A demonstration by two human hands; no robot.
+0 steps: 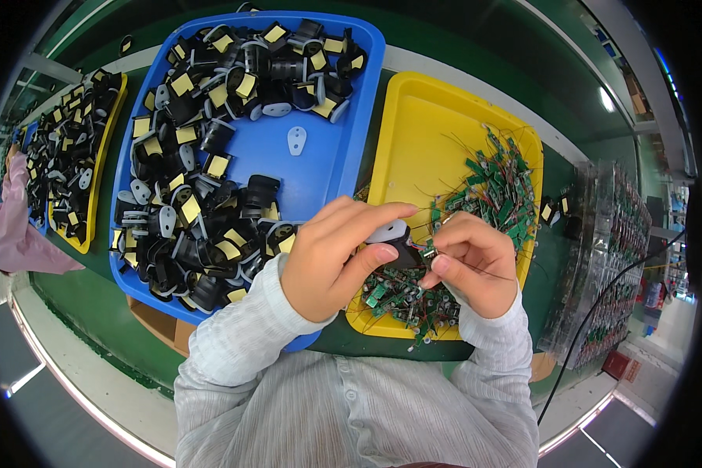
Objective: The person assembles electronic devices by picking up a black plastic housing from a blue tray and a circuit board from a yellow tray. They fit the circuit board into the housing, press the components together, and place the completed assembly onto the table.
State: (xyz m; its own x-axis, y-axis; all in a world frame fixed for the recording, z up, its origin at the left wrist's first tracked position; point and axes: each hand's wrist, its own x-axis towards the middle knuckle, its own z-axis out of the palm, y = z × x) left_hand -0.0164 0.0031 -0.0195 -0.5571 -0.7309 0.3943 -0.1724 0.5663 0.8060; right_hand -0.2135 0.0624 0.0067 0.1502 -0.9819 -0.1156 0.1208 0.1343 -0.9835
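Note:
My left hand (327, 257) is closed around a black plastic housing (402, 254) with a grey teardrop-shaped end piece (388, 232). Right beside it, the fingers of my right hand (476, 261) pinch a small circuit board with thin wires (430, 253) against the housing's open side. Whether the board sits partly inside cannot be made out. Both hands are above the yellow tray (413, 101), which holds a heap of green circuit boards (495, 191) with loose wires. More boards (413, 300) lie under my hands.
A blue tray (370, 101) full of black housings with yellow pads stands to the left, a loose grey plate (296, 141) on its floor. At right are stacked clear trays of boards (600, 257) and a black cable (593, 312). Another person's pink sleeve (15, 226) shows far left near another yellow tray (105, 171).

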